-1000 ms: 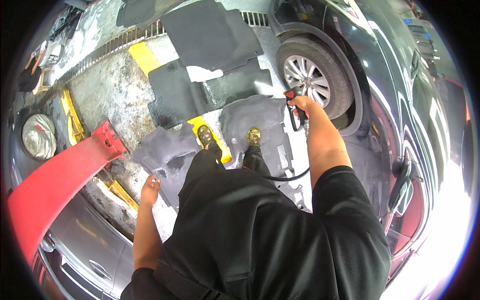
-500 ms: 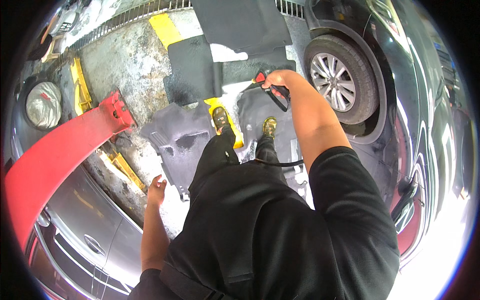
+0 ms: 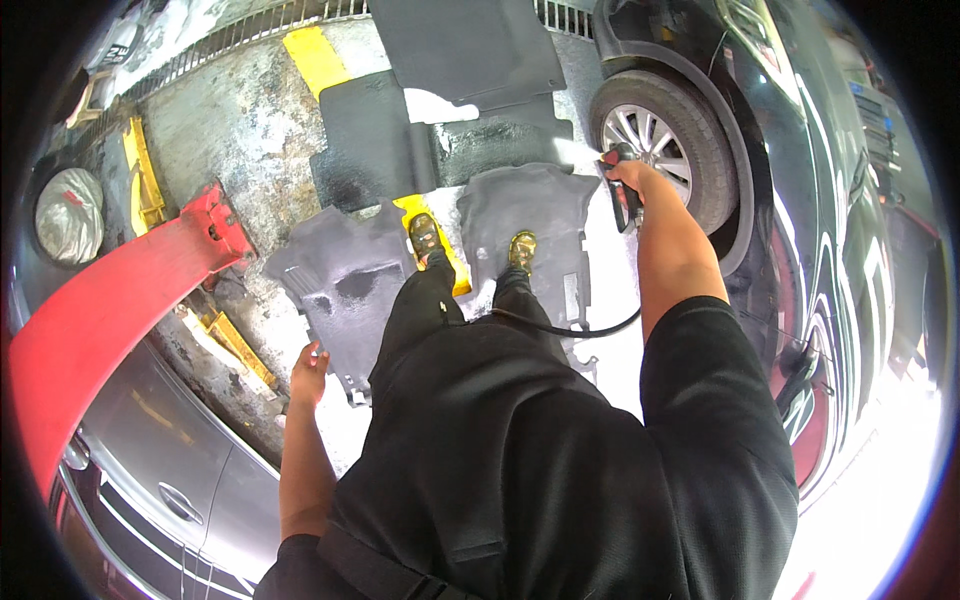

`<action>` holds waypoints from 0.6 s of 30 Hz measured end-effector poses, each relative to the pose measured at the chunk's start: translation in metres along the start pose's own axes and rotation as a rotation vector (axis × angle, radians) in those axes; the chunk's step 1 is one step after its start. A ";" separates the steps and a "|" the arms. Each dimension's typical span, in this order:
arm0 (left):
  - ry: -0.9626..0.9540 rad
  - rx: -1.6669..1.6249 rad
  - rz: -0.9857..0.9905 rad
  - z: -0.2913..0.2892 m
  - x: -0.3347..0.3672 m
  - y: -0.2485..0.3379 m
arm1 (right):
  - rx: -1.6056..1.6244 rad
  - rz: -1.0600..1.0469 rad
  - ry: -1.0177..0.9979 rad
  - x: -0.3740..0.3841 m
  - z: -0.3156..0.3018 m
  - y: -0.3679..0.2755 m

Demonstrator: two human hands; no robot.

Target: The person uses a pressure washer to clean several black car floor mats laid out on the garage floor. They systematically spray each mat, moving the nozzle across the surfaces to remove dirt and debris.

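My right hand (image 3: pixel 631 178) is closed around a black spray gun (image 3: pixel 622 200) with a red part near its nozzle. White mist fans left from the nozzle over the dark floor mats. A black hose (image 3: pixel 590 331) curves from beside the gun across the front of my legs. Below my shoes lie a grey mat (image 3: pixel 525 205) on the right and another grey mat (image 3: pixel 340 262) on the left. Beyond them are a darker mat (image 3: pixel 368 140), a wet-looking mat (image 3: pixel 500 137) and a large mat (image 3: pixel 465 50). My left hand (image 3: pixel 309 378) hangs at my side, fingers loosely bent, apparently holding nothing.
A dark car's wheel (image 3: pixel 648 145) stands close to my right hand. At left, a red lift arm (image 3: pixel 120 285) reaches over the floor, near a grey car (image 3: pixel 190 450) and yellow metal pieces (image 3: pixel 145 180). A drain grate (image 3: pixel 240 45) runs along the far side.
My right hand has swung right with the spray gun, from above the mats to beside the wheel. Mist now shows at the nozzle, and more hose is visible. My left hand stays low.
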State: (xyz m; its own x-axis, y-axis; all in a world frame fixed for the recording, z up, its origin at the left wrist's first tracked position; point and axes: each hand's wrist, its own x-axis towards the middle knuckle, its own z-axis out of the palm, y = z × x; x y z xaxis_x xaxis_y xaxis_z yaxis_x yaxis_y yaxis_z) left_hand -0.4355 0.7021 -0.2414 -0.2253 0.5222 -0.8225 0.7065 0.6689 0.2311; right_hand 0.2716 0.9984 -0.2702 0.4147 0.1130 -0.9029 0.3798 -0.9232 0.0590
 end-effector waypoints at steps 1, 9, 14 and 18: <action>-0.006 -0.012 -0.006 0.001 0.002 -0.003 | 0.058 -0.065 0.057 -0.009 -0.002 0.005; -0.013 0.026 0.008 -0.012 0.006 -0.004 | 0.217 -0.065 0.032 -0.016 -0.002 0.038; -0.015 0.061 0.001 -0.021 0.009 -0.006 | 0.096 -0.044 0.073 -0.016 0.015 0.031; -0.001 0.030 0.004 -0.031 0.009 -0.001 | -0.013 -0.020 0.032 -0.002 0.008 0.021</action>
State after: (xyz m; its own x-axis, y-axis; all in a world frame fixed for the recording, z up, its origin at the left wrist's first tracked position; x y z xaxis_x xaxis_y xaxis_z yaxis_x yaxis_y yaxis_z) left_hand -0.4586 0.7226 -0.2327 -0.2215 0.5243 -0.8222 0.7273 0.6505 0.2189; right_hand 0.2725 0.9756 -0.2708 0.4332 0.1431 -0.8898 0.3986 -0.9159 0.0468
